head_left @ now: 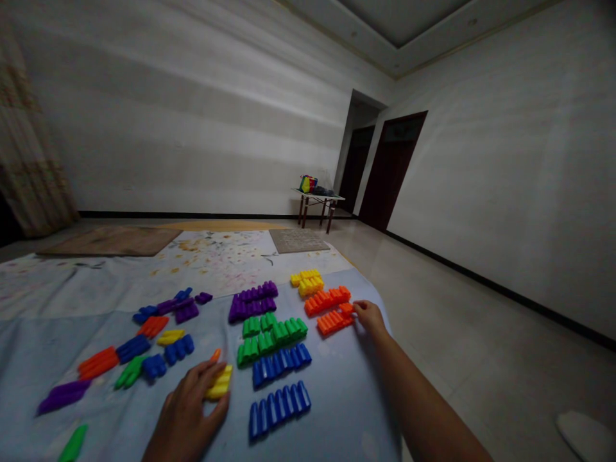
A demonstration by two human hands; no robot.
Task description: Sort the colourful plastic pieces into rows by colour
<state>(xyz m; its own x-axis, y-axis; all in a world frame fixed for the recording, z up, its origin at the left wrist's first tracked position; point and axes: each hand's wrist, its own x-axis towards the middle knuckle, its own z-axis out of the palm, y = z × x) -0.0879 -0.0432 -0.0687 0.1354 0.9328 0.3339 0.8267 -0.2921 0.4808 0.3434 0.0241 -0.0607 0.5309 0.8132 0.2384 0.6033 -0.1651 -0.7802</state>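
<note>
Left hand [190,405], 7 o'clock: grips yellow pieces [221,384] | right hand [369,317], 5 o'clock: pinches orange piece [346,310] | both seem light, hard, maybe slippery; hold the sides

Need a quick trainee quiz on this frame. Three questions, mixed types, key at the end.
1. True or false: the purple plastic rows lie farther from the camera than the front blue plastic row.

2. Fill in the blank: the fingertips of the right hand are at an ____ plastic piece.

3. Multiple choice: which colour are the grooved plastic pieces between the thumb and fingers of the left hand?
A) purple
B) yellow
C) green

Key:
1. True.
2. Orange; the orange plastic piece is by the orange rows.
3. B, the yellow plastic pieces.
</note>
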